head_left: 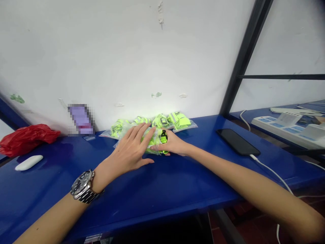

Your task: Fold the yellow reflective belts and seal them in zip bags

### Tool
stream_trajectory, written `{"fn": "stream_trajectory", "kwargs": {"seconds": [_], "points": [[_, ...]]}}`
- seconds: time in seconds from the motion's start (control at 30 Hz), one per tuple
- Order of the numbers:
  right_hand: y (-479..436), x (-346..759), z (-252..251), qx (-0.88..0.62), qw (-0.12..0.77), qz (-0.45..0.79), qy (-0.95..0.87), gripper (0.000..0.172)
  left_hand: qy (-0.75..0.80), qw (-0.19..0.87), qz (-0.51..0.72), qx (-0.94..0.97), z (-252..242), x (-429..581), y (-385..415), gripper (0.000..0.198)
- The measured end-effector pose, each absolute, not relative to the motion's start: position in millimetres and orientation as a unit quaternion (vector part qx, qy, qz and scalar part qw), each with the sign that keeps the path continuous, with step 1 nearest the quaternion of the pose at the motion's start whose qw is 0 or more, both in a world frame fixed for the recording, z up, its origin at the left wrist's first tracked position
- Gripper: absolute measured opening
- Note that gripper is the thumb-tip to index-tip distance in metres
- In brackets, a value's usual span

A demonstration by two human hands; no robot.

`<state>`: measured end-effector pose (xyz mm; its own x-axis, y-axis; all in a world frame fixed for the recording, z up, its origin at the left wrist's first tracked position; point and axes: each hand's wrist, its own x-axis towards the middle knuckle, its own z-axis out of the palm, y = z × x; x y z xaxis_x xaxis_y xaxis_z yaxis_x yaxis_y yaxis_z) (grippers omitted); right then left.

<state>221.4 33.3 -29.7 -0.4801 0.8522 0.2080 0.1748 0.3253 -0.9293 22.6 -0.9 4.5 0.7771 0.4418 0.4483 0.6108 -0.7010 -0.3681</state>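
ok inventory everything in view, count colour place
Held bundle: one, lime, bagged, centre
Other bundles: four visible, lime, bagged, behind
Plastic bag: one, red, left
Oval object: one, white, left
Pixelated device: one, purple, back left
Phone: one, black, right
Cables: several, white, right
Power strip: one, white, right
Tables: at least two, blue, below, right
Wall: one, white, behind
Metal frame: one, black, right
Floor: one, reddish, lower right
Watch: one, silver, left wrist
Left hand: one, bare, over held bundle
Right hand: one, bare, gripping held bundle
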Motion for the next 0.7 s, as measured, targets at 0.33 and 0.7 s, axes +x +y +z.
{"fn": "stream_trajectory", "kwargs": {"seconds": [0.33, 0.7], "points": [[29, 200, -44, -0.415, 0.35, 0.29, -0.788, 0.012, -0.268, 0.259, -0.189, -0.909, -18, 44, 1, 0.078], [33, 225, -25, -0.301, 0.308, 0.615, -0.661, 0.058, -0.264, 0.235, -0.261, -0.898, -16, 23, 14, 0.078]]}}
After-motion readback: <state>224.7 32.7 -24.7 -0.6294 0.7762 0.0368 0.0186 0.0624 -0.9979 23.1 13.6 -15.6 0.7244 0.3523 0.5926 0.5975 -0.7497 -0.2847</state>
